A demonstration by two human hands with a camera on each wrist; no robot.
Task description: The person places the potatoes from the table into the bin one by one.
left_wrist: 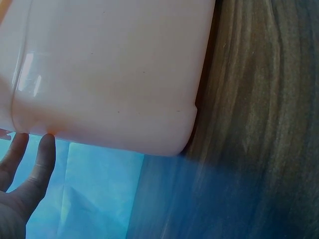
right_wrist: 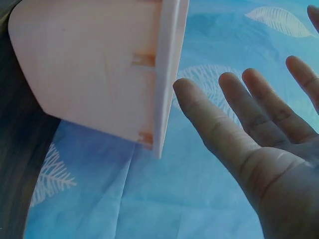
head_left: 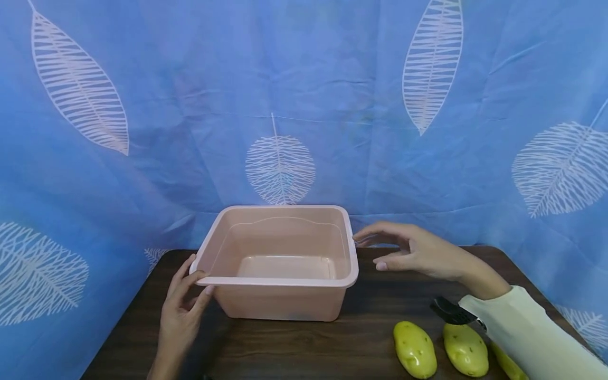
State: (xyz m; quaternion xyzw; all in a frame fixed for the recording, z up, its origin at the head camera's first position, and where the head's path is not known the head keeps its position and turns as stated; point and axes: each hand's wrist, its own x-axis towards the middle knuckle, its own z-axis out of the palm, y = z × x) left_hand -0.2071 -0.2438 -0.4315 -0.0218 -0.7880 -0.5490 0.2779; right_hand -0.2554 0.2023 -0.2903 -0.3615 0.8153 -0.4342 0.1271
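A pale pink plastic basin (head_left: 285, 303) stands upright on the dark wooden table, with nothing inside it. At its near left corner my left hand (head_left: 180, 316) pinches the rim, the index finger over the edge and the thumb below it. Two fingertips touch the basin's outer wall in the left wrist view. My right hand (head_left: 413, 250) hovers by the right rim, thumb and fingers spread apart and holding nothing. In the right wrist view its thumb (right_wrist: 214, 124) is apart from the rim.
Yellow-green potatoes (head_left: 415, 350) lie at the table's front right, one partly hidden by the right sleeve (head_left: 527, 327). A black object (head_left: 451, 311) shows beside that sleeve; its kind is unclear. A blue leaf-print cloth (head_left: 332, 105) hangs behind the wooden table (head_left: 370, 322).
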